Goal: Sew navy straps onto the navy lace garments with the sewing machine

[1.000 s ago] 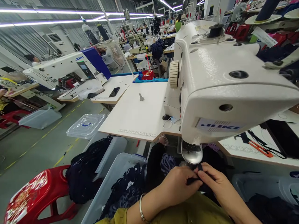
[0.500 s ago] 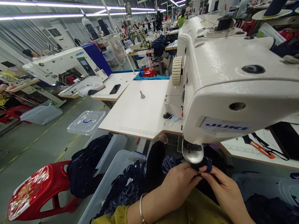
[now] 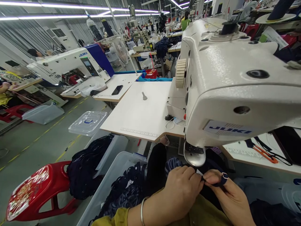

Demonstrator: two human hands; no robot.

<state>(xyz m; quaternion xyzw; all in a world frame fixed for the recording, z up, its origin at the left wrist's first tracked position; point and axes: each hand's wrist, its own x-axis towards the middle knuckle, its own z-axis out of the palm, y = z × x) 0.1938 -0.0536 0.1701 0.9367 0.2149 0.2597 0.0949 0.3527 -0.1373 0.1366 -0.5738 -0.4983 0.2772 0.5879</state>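
Below the metal plate (image 3: 194, 157) at the sewing machine's (image 3: 235, 94) head, my two hands meet. My left hand (image 3: 182, 191) is closed, its fingertips pinching dark navy fabric strap at the meeting point. My right hand (image 3: 227, 190) pinches the same strap between thumb and index finger. A loop of the navy strap (image 3: 224, 179), with a small shiny edge that looks like a ring or slider, lies over the right index finger. A small white piece (image 3: 199, 172), perhaps a label, shows between the hands. The rest of the strap is hidden by my fingers.
A clear bin (image 3: 117, 158) of navy straps stands at left, beside a red stool (image 3: 35, 191) and a dark fabric bundle (image 3: 84, 166). The white table (image 3: 141, 113) carries a small grey metal piece (image 3: 144, 96). Orange-handled scissors (image 3: 265, 153) lie at right.
My right hand has turned, and the strap loop has shifted from its fingertips back along the index finger. My left hand's fingers have curled more tightly. The white piece has come into sight.
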